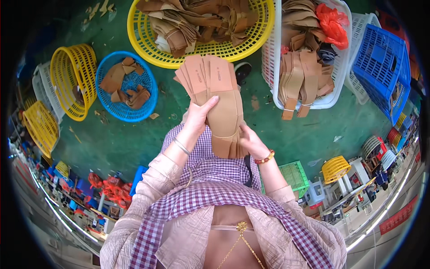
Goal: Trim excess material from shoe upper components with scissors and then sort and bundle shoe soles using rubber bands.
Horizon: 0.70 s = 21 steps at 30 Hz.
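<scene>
A fanned stack of flat tan cut pieces (223, 112) is held over my lap, with pinkish-tan upper ends and a thin tie across its lower part. My left hand (198, 113) grips its left side, thumb lying over the front face and fingers behind it. At the lower right edge, my right hand (251, 141) has its fingers closed on the same stack; its fingertips are partly hidden. The purple checked apron (197, 152) lies beneath the stack. A dark shoe (243, 71) shows just beyond it.
A yellow basket (134, 27) of brown pieces stands ahead. Right of it, a white basket (268, 58) holds tied bundles and a red plastic bag (333, 26). To the left is a blue round basket (99, 85) with pieces. Blue crates (380, 67) are far right. Scraps lie on the green floor (179, 89).
</scene>
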Motion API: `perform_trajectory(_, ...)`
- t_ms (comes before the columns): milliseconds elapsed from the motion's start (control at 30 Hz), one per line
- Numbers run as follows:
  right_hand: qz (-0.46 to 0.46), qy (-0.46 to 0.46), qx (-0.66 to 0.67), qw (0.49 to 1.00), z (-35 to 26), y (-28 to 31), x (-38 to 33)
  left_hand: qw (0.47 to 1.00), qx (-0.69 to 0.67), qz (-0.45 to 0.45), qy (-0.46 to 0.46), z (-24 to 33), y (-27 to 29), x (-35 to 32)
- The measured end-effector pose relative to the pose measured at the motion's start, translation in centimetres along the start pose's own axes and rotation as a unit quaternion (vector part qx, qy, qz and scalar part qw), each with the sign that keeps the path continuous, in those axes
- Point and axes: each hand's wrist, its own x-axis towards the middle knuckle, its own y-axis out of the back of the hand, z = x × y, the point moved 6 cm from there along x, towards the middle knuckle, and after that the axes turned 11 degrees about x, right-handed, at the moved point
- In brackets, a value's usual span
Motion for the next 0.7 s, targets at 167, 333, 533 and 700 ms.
perform_trajectory(167,-0.005,0.038,-0.205,0.978,2.2,-2.2,-0.4,0.999,-0.009,0.013,-0.031,-1.8,2.7,-0.9)
perform_trajectory(333,-0.09,0.03,-0.382,0.919,5.6,1.1,2.6,0.979,-0.176,0.106,0.01,-9.9,11.0,1.3)
perform_trajectory(533,-0.199,-0.109,-0.535,0.814,9.6,8.5,13.9,0.935,-0.289,0.206,-0.029,-21.0,19.4,8.4)
perform_trajectory(700,-0.231,0.004,-0.552,0.801,14.2,11.8,25.3,0.931,-0.301,0.187,-0.093,-26.3,27.4,17.1)
